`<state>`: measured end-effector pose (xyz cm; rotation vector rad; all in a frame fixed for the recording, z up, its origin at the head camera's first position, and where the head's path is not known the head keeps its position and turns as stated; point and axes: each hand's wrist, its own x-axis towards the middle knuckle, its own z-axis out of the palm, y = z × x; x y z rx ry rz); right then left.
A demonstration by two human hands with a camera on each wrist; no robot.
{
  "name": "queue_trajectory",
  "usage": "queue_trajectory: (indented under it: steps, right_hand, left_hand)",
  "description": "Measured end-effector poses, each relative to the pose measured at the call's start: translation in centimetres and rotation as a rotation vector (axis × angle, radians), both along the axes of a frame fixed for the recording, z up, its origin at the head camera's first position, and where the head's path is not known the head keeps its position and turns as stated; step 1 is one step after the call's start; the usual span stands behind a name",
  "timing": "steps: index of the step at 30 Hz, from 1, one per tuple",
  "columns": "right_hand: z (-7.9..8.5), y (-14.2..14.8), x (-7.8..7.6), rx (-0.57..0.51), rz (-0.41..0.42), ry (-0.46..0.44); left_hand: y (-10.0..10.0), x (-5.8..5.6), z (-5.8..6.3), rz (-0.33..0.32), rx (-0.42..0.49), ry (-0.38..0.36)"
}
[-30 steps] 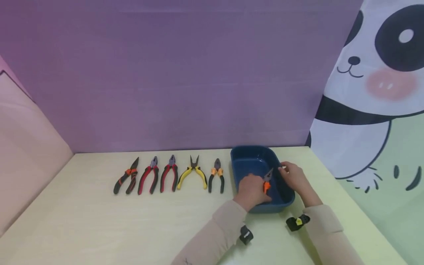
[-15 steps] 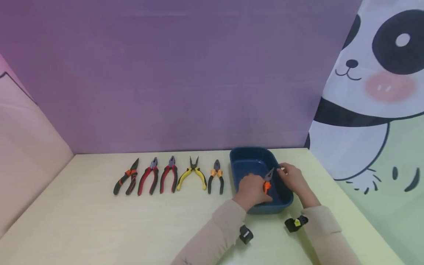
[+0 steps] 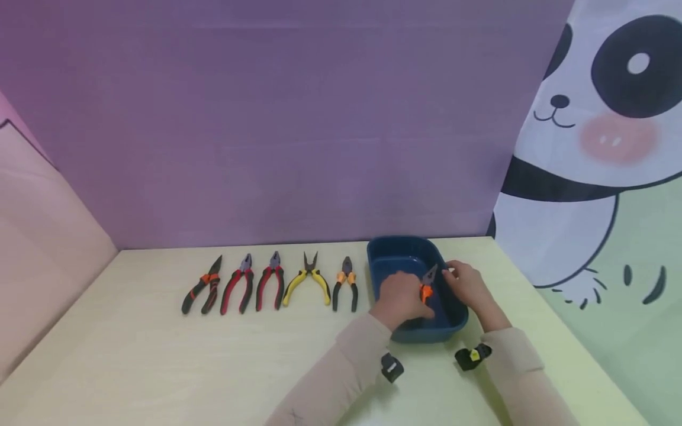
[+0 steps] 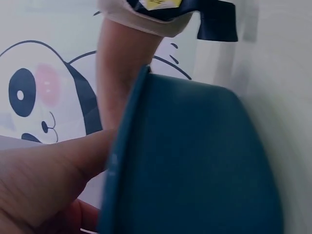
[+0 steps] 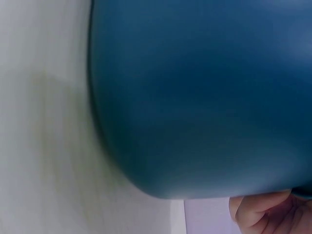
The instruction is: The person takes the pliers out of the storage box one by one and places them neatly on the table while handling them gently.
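Inside the blue plastic tub [image 3: 426, 336], my left hand [image 3: 399, 299] holds a pair of pliers with orange handles [image 3: 426, 293]. Their grey head points up and to the right; the lower handles are hidden by the hand. My right hand [image 3: 467, 284] pinches the tub's right rim between thumb and fingers. In the left wrist view, the left hand [image 4: 44, 180] reaches over the rim, and the tub wall [image 4: 195, 156] conceals what it grips. In the right wrist view, the tub's outer side [image 5: 195, 97] fills the picture, with fingers [image 5: 263, 209] at its edge.
Left of the tub, several pliers lie in a row: orange-and-black [image 3: 346, 284], yellow [image 3: 308, 279], red-and-black [image 3: 271, 281], another red-and-black pair [image 3: 237, 284], and black-and-orange [image 3: 203, 287]. A purple backdrop [image 3: 298, 148] rises behind the pale table [image 3: 160, 367].
My left hand and the orange-handled pliers have risen slightly inside the tub. The right hand keeps its hold on the rim. The head view has shifted a little.
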<state>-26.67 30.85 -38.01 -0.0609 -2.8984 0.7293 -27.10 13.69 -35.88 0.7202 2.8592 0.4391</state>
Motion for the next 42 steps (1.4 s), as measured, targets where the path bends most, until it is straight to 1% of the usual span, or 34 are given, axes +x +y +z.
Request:
queue_trajectory:
  steps: [4,8,16,21,24,27,30,34,42]
  right_hand:
    - [0.1,0.1,-0.1,0.005,-0.003,0.014]
    - [0.1,0.0,-0.2,0.007,0.001,0.024]
    - [0.0,-0.4,-0.4,0.008,-0.006,0.004]
    - [-0.3,0.0,-0.5,0.017,-0.004,0.032]
    - [-0.3,0.1,-0.4,0.018,0.006,0.043]
    - [-0.1,0.1,-0.3,0.015,0.017,0.054]
    - [-0.1,0.0,-0.2,0.015,0.019,0.061]
    - [0.0,0.1,-0.1,0.016,0.015,0.054]
    - [-0.3,0.1,-0.1,0.007,0.021,0.047]
  left_hand:
    - [-0.7,0.0,0.9,-0.032,0.014,-0.002]
    - [-1.3,0.1,1.5,-0.043,0.026,-0.017]
    - [-2.7,0.0,2.5,-0.064,0.033,0.019]
    - [-3.8,0.0,3.1,-0.069,0.046,0.019]
    - [-4.5,-0.1,3.2,-0.058,0.037,0.009]
    - [-5.2,-0.2,3.4,-0.033,0.024,0.0]
    - [-6.1,-0.4,3.5,-0.009,0.051,-0.035]
    - [-7.3,-0.8,3.4,0.015,0.074,-0.062]
    - [-10.2,-1.8,2.9,0.055,0.046,-0.063]
